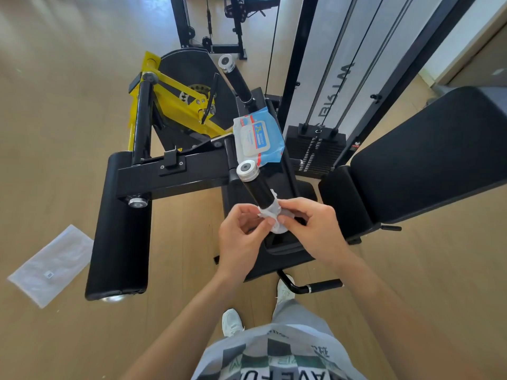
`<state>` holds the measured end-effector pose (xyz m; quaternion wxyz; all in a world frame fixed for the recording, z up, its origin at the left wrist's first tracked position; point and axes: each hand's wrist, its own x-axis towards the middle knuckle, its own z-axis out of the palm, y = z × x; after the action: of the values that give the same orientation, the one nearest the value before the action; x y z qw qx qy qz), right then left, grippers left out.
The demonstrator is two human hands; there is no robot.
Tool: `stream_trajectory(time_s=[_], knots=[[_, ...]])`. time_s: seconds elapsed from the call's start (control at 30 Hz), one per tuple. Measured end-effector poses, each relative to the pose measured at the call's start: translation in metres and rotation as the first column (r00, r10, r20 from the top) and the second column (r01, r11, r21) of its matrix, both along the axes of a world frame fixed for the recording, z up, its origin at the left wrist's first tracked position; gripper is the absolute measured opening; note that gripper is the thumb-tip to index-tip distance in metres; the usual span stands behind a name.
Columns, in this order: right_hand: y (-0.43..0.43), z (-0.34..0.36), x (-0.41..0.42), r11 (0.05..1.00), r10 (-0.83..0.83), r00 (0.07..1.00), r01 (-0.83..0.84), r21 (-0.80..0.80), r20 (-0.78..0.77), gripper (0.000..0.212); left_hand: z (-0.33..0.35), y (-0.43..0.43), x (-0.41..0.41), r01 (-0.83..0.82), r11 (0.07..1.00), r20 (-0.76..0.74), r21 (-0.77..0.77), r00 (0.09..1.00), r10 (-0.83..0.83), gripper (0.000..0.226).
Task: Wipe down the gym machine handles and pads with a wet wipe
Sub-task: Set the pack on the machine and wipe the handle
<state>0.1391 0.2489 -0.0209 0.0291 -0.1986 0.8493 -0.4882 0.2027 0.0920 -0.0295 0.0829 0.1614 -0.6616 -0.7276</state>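
While the wet wipe (274, 218) hides the base of the near handle (258, 187), the left hand (241, 237) pinches its edge from 8 o'clock and the right hand (310, 229) grasps it from 4 o'clock, fingers curled; the wipes pack (258, 138) lies at 12 o'clock.

Counts, head view:
- Hands: two, left hand (241, 237) and right hand (315, 229).
- Wet wipe (274, 218): one.
- Wipes pack (258, 137): one.
- Capped grip handles: two, near handle (256, 187) and far handle (237, 78).
- Small side handle (323, 286): one.
- Roller pad (120, 229): one.
- Back pad (428, 160): one.
- Weight stack (315, 152): one.
- Plastic bag (52, 266) on floor: one.
- White shoes: two.
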Motion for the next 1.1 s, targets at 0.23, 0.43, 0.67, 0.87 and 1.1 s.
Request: stream_trajectory(time_s=[0.23,0.43,0.67,0.87,1.1], knots=[[-0.01,0.018,-0.002,0.999,0.005,1.0,-0.005,-0.052,0.0,0.033,0.013,-0.004,-0.003,-0.059,0.998,-0.041,0.005,0.997,0.059,0.025],[-0.035,0.049,-0.012,0.985,0.061,0.998,-0.06,-0.163,0.003,0.037,0.04,-0.019,-0.011,-0.166,0.986,-0.181,-0.024,0.971,0.159,0.024],[-0.038,0.048,-0.012,0.986,0.057,0.998,-0.057,-0.158,0.0,0.039,0.037,-0.018,-0.012,-0.171,0.985,-0.216,0.015,0.961,0.17,0.02],[-0.009,0.015,0.004,0.998,-0.015,1.0,0.014,0.054,0.02,0.032,0.004,-0.001,0.002,-0.018,0.999,-0.081,-0.028,0.997,0.015,0.021],[0.009,0.011,0.04,0.976,-0.215,0.976,0.217,0.037,-0.035,0.008,-0.006,0.023,0.024,-0.073,0.996,-0.047,-0.056,0.996,0.07,0.01]])
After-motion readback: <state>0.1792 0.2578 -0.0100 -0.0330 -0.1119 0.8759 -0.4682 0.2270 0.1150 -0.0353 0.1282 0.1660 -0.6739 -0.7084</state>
